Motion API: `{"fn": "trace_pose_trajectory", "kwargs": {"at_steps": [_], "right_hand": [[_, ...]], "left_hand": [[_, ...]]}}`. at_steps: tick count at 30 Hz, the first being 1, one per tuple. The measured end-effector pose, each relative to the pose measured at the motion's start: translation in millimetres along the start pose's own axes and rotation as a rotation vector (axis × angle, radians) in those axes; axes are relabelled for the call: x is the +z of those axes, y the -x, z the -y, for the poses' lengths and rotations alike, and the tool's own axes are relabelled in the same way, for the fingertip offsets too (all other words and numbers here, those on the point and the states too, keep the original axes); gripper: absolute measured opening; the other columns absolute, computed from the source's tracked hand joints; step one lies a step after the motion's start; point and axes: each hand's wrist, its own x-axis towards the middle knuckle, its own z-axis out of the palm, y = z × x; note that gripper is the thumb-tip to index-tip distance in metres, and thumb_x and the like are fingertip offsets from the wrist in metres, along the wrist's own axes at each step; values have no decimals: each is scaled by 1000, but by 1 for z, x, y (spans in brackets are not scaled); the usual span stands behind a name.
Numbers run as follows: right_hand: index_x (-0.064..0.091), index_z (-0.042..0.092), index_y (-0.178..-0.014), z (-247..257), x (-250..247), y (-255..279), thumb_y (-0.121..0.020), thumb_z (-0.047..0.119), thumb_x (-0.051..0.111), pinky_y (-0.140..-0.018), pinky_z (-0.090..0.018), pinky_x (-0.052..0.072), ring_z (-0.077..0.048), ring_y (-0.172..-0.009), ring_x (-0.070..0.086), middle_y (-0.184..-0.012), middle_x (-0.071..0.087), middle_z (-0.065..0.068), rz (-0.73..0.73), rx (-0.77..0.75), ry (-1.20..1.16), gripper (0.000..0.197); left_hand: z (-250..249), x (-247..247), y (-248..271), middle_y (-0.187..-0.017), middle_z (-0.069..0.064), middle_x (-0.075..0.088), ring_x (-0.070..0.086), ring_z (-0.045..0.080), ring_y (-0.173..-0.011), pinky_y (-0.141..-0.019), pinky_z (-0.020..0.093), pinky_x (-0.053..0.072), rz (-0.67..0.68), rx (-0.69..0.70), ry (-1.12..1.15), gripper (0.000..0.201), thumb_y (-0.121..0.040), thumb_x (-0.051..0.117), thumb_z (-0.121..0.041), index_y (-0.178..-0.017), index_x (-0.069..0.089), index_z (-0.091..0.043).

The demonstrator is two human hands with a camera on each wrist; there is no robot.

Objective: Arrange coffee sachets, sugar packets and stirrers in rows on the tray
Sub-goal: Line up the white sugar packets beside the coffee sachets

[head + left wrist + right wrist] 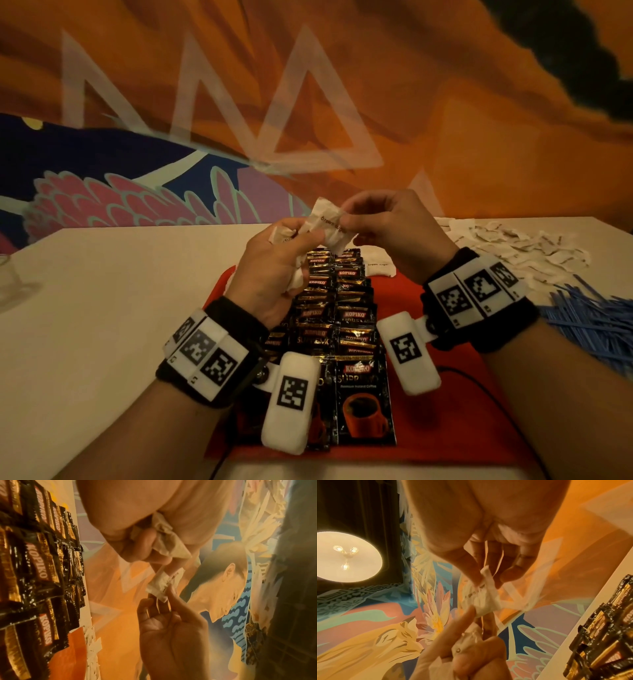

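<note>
Both hands are raised above the red tray. My left hand grips a bunch of white sugar packets in its curled fingers. My right hand pinches one white sugar packet by its end, and the left thumb touches the same packet. The right wrist view shows that packet between the fingertips of both hands. Black coffee sachets lie in two overlapping rows down the tray's middle. One sugar packet lies at the tray's far end.
A loose pile of white sugar packets covers the table at the far right. Blue stirrers lie heaped at the right edge. A clear glass stands at the far left. A painted wall rises behind the white table.
</note>
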Motion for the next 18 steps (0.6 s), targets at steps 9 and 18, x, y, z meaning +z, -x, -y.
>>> {"fn": "trace_pose_trajectory", "kwargs": {"at_steps": [9,18], "right_hand": [[70,18,-93,-1,3,2,-82,5,75,-73,-27,56,-11,-75,66,-86,69,-2,-118,-164,60,17],[73,12,-82,-1,-1,6,-79,13,78,-60,-26,50,-15,-68,68,-83,75,-13,157,-29,205,6]], "left_hand": [[-1,1,1,-90,16,74,71,24,-75,-61,32,58,-40,51,45,19,-84,70,-15,-100,69,-5],[-3,3,0,-70,6,68,56,7,-43,-38,15,41,-160,89,80,15,-95,62,-20,-89,65,-7]]}}
